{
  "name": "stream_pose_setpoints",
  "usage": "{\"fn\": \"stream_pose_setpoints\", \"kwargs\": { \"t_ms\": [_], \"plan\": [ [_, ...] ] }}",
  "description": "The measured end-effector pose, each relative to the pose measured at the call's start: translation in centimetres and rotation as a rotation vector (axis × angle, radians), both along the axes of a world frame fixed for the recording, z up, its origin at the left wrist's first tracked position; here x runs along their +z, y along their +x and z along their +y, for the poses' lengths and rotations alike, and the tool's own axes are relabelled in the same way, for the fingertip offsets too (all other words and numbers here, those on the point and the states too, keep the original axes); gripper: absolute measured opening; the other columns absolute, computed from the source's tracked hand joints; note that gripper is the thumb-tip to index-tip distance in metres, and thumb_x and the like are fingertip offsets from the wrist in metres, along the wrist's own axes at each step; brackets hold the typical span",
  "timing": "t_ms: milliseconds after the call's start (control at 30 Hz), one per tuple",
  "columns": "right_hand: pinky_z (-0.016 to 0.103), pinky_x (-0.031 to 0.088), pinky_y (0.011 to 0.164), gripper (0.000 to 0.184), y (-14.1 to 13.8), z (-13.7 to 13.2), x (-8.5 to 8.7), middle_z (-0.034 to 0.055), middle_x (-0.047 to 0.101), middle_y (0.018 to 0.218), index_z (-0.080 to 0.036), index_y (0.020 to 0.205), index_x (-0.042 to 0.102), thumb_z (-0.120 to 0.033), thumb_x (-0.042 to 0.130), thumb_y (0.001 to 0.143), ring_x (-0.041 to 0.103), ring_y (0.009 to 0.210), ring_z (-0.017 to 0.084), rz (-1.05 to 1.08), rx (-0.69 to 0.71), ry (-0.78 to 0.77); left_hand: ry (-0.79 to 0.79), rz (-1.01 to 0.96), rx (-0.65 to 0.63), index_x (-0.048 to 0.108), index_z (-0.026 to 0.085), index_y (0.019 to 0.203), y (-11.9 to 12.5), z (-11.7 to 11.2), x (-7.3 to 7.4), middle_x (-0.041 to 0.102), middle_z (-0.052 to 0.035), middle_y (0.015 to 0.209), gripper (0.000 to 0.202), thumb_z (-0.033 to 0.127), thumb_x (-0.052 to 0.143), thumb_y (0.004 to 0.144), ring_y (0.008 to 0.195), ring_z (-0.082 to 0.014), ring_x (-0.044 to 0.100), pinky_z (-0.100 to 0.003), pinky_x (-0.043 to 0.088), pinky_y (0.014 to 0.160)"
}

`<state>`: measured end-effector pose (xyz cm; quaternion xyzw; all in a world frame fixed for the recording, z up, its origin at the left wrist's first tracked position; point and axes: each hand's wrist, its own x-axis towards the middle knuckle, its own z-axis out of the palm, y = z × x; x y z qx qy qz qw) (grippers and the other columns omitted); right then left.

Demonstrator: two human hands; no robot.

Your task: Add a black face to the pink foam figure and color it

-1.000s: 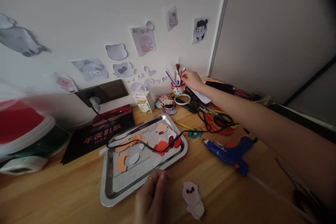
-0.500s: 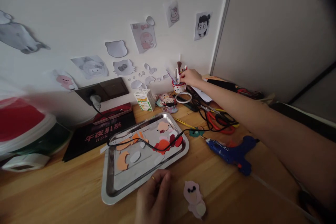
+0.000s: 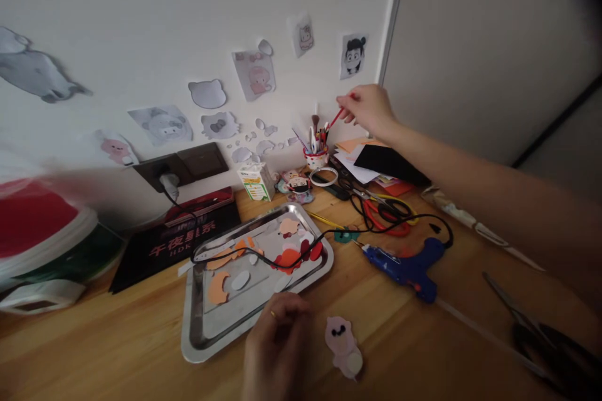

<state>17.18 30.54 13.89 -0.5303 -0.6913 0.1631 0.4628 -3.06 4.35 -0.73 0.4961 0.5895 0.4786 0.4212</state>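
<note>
My right hand point(image 3: 369, 109) is raised above the back of the desk, pinching a thin red pen point(image 3: 337, 118) by its upper end, just above and right of a small cup of pens and brushes point(image 3: 316, 155). Near the front edge my left hand point(image 3: 277, 344) rests on the wooden desk with fingers curled, a ring on one finger; what it holds, if anything, is hidden. A pink felt animal figure point(image 3: 342, 346) lies just right of it. A metal tray point(image 3: 197, 332) with orange, red and white felt cut-outs sits behind the left hand.
A blue glue gun point(image 3: 407, 266) lies right of the tray, its black cord running across the tray to a wall socket point(image 3: 162, 175). Scissors point(image 3: 540, 332) lie at the right front edge. Red-handled scissors, paper sheets and a small carton crowd the back.
My right hand has lifted up and to the right from the pen cup, drawing a red pen out with it. My left hand has stayed in place.
</note>
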Motion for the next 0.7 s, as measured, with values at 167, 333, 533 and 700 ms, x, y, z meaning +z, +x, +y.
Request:
{"fn": "stream_pose_setpoints", "kwargs": {
  "t_ms": [167,333,533,700],
  "plan": [
    [0.020,0.042,0.046,0.025,1.1,-12.5,0.1,0.0005,0.062,0.061,-0.016,0.070,0.060,-0.036,0.053,0.083,0.053,0.049,0.008,0.106,0.330,-0.169,0.068,0.074,-0.072,0.062,0.021,0.087,0.2,-0.4,1.2,0.062,-0.0011,0.080,0.013,0.031,0.058,0.078,0.072,-0.0140,0.057,-0.022,0.048,0.064],
    [0.019,0.042,0.042,0.025,1.2,-22.3,-2.8,0.0006,0.064,0.061,-0.017,0.069,0.060,-0.039,0.057,0.081,0.055,0.048,0.009,0.237,0.545,-0.501,0.244,0.063,-0.193,0.053,0.023,0.108,1.8,-2.6,3.9,0.065,-0.0026,0.100,0.035,0.027,0.064,0.075,0.071,-0.0118,0.059,-0.023,0.053,0.062],
    [0.019,0.041,0.046,0.027,0.9,-27.5,-4.9,-0.0008,0.058,0.059,-0.018,0.068,0.060,-0.041,0.057,0.080,0.051,0.050,0.008,0.414,0.509,-0.516,0.456,0.360,-0.342,0.066,0.019,0.084,2.0,-5.6,5.2,0.065,-0.0009,0.068,0.009,0.020,0.056,0.082,0.060,-0.0122,0.059,-0.023,0.049,0.056],
    [0.019,0.039,0.043,0.036,-0.2,-29.7,-7.9,0.0001,0.058,0.057,-0.017,0.073,0.059,-0.050,0.048,0.082,0.049,0.045,0.007,0.453,0.637,-0.754,0.683,0.512,-0.472,0.063,0.016,0.087,1.4,-6.1,4.0,0.065,-0.0024,0.065,0.011,0.011,0.054,0.082,0.058,-0.0122,0.059,-0.020,0.047,0.051]
  ]
}}
